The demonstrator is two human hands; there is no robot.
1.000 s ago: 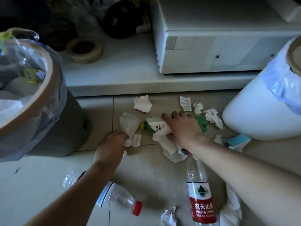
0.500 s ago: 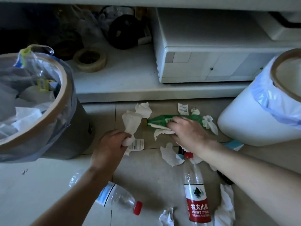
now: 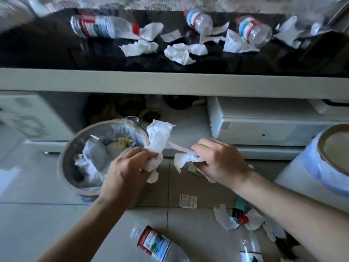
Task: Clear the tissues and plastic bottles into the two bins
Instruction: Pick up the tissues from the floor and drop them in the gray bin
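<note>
Left hand (image 3: pixel 126 168) and right hand (image 3: pixel 217 159) each clench tissue beside two bins; three bottles line the tabletop's far edge.

Two bare hands and forearms, nothing worn

The left hand (image 3: pixel 128 167) and the right hand (image 3: pixel 219 159) are both uncovered, with no glove, ring, watch or wristband showing on either. The left forearm (image 3: pixel 88 222) runs in from about seven o'clock and the right forearm (image 3: pixel 294 203) from about four o'clock, and both are bare along their whole visible length, with no sleeve or cuff before the picture's edge. The knuckles and backs of both hands face the camera. The fingernails are too blurred to make out. Light falls brighter on the right forearm than on the left.
</note>
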